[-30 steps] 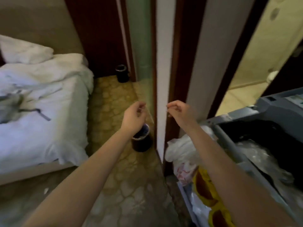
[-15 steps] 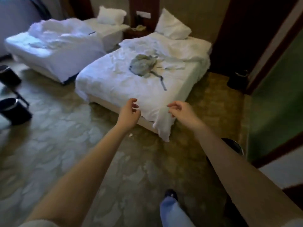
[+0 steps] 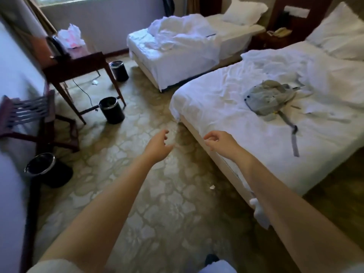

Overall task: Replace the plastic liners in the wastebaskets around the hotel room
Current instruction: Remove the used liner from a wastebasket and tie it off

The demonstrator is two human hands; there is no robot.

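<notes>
Three wastebaskets [image 3: 111, 110] stand on the carpet [image 3: 157, 194] to my left; my left grip [image 3: 157, 146] and right grip [image 3: 218, 141] hang loose and empty, so I'd strip the nearest wastebasket [image 3: 48, 170] first, by its rim.

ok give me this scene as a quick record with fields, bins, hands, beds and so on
place: hotel room, patterned carpet
bins: three black, all upright on the floor: near wastebasket, middle wastebasket by a desk leg, far wastebasket
desk: dark wood, white bag on top
near bed: unmade, grey garment on it
far bed: unmade
left hand: fingers loose, nothing seen in it
right hand: same
</notes>
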